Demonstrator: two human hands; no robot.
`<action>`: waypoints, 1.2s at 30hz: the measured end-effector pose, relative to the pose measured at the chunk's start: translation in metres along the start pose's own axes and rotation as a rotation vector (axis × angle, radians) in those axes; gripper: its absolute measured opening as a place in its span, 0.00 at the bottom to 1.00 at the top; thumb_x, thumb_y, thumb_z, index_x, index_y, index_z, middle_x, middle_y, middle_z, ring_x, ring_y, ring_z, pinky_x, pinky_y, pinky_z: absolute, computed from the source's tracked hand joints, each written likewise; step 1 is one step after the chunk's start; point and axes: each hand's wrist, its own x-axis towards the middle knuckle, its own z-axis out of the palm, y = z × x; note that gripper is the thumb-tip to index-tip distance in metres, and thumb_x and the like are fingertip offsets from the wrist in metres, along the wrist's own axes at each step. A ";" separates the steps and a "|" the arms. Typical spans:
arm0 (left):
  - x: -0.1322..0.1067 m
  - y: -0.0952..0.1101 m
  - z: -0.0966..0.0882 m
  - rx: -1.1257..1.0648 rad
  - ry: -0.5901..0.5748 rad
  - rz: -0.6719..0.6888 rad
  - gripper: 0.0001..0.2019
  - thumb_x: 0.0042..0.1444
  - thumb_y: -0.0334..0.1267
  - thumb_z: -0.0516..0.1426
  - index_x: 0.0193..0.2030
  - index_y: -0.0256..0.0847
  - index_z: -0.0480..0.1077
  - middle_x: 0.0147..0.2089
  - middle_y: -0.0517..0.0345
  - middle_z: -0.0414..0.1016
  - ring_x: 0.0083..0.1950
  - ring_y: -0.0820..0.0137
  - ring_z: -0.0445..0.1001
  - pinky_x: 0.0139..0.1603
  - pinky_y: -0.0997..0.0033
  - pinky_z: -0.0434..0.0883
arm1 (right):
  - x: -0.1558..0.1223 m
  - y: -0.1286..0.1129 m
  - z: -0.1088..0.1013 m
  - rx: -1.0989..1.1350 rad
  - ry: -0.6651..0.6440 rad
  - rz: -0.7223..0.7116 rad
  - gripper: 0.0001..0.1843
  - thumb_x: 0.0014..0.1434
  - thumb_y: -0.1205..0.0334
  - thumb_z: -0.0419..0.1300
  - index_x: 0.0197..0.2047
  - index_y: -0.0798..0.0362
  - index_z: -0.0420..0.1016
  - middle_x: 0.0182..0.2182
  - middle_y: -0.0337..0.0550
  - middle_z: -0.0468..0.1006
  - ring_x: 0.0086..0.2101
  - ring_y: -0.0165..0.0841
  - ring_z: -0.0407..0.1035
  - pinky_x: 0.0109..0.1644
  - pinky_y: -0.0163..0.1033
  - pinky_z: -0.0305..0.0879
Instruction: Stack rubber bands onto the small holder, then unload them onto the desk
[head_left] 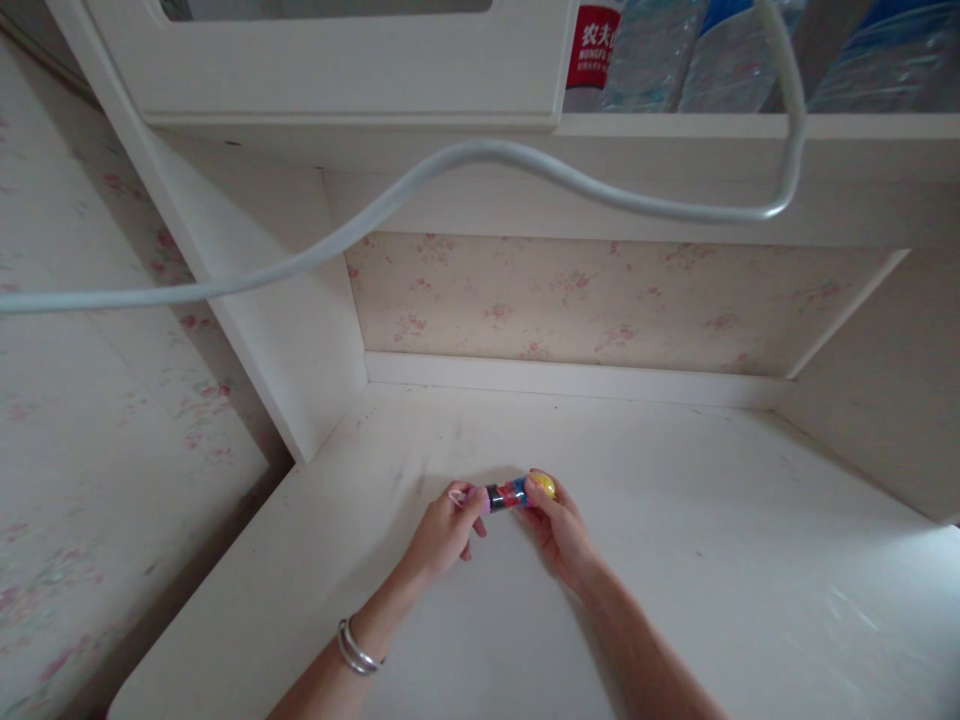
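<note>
A small colourful tube-shaped toy (pixel 508 494) lies between both hands just above the white desk (pixel 712 560). It has a pink end on the left, a dark red-and-blue middle and a yellow round end (pixel 543 485) on the right. My left hand (pixel 446 530) pinches the pink end with its fingers closed. My right hand (pixel 559 530) grips the yellow end, fingers curled round it. A silver bangle (pixel 355 648) sits on my left wrist.
A grey cable (pixel 450 160) hangs across the view in front of a white upper cabinet (pixel 337 60). Water bottles (pixel 675 50) stand on the shelf at top right. Floral wallpaper (pixel 585 300) backs the desk; a white side panel (pixel 285 340) bounds it on the left.
</note>
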 end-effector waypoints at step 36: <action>0.000 -0.002 0.003 -0.051 0.060 0.247 0.20 0.49 0.43 0.62 0.48 0.39 0.69 0.49 0.50 0.72 0.43 0.68 0.73 0.44 0.71 0.70 | 0.001 0.001 0.004 0.083 0.026 -0.039 0.14 0.50 0.55 0.69 0.37 0.51 0.73 0.34 0.37 0.78 0.35 0.28 0.73 0.41 0.30 0.72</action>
